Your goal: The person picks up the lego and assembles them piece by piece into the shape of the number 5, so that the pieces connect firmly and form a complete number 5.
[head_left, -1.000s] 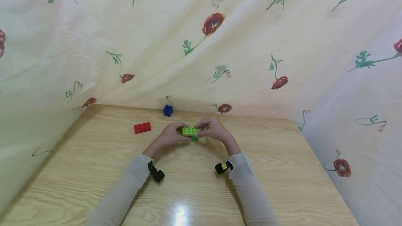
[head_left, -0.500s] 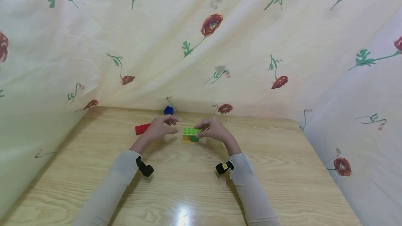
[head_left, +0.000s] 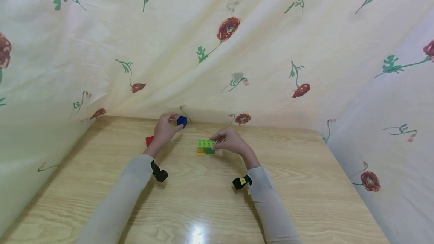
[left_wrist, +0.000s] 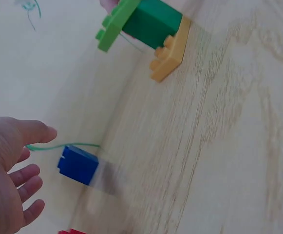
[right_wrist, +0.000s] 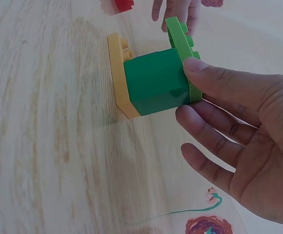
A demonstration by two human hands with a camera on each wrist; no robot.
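A small stack of toy building bricks stands on the table: a yellow-orange brick [right_wrist: 118, 73] at the bottom, a dark green brick [right_wrist: 156, 82] on one end of it, and a light green brick [head_left: 205, 143] across the top. My right hand [head_left: 232, 141] pinches the light green brick at its right end, thumb in front and fingers behind. Farther back, near the cloth, a dark blue brick [left_wrist: 79, 165] sits on the table. My left hand [head_left: 165, 129] reaches beside it, thumb and fingers spread, and the left wrist view shows a gap between fingers and brick.
A red brick [head_left: 149, 140] lies at the left, mostly covered by my left wrist in the head view. Flowered cloth [head_left: 271, 97] hangs along the back and both sides of the wooden table [head_left: 288, 183].
My left hand has let go of the stack, drawn left, then reached back to the blue brick. The yellow-orange brick has come into sight. My right hand has stayed on the stack.
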